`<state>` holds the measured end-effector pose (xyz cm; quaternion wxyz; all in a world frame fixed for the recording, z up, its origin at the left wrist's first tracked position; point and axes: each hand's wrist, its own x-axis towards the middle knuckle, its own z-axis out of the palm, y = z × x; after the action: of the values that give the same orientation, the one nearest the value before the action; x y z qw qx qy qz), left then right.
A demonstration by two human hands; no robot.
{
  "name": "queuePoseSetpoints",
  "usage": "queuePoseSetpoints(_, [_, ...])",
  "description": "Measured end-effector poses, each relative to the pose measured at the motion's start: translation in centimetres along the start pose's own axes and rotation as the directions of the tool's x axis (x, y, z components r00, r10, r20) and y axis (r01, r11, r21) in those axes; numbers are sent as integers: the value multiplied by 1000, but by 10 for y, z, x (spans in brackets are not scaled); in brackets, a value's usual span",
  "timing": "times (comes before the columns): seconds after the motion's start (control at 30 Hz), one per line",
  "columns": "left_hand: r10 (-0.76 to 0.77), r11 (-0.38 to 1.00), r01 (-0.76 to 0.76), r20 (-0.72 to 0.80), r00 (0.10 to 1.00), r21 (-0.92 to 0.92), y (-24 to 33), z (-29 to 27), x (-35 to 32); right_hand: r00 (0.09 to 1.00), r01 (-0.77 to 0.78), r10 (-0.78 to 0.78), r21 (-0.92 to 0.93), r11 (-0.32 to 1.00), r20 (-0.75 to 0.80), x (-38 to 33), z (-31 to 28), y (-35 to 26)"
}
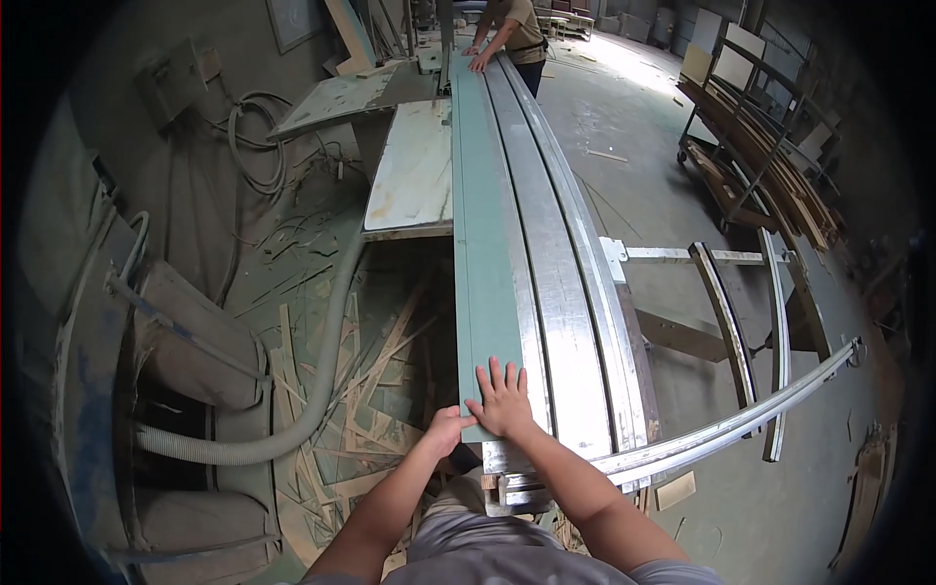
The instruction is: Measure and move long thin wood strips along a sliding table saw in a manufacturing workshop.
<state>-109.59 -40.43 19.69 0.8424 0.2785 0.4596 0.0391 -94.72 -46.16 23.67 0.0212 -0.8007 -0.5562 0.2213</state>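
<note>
A long green board [485, 263] lies along the metal sliding table [568, 322] of a panel saw, running away from me. At its near left corner my left hand [447, 431] is closed on the edge, its fingers mostly out of sight. My right hand [504, 400] rests flat on top of the board's near end, fingers spread. A thin line runs lengthwise along the board near its left side. At the far end, a co-worker's hands [476, 60] touch the board.
Offcuts [366, 390] litter the floor at left, beside a grey ribbed hose [327, 375] and dust bags [200, 341]. A pale side table [414, 166] adjoins the board. Metal crosscut rails [726, 327] extend right. A cart of boards [756, 146] stands far right.
</note>
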Motion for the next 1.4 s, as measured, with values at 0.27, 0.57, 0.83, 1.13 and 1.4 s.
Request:
queuePoseSetpoints(0.27, [38,999,-38,9,999,7,-18,6,-18,1000,15,-16,-10,1000,-25,-25,1,-1])
queuePoseSetpoints(0.57, [37,999,-37,-5,999,-3,-39,11,-34,1000,21,-21,-7,1000,-22,-51,2,-3])
queuePoseSetpoints(0.83, [22,999,-23,-12,1000,-38,-57,20,-50,999,31,-31,-13,999,-13,-74,7,1])
queuePoseSetpoints(1.13, [47,997,-51,-63,997,-64,-76,36,-64,996,78,-80,-27,997,-50,-93,15,10])
queuePoseSetpoints(1.4, [39,998,-41,-36,999,-57,-107,44,-75,997,80,-81,-20,997,-22,-124,22,19])
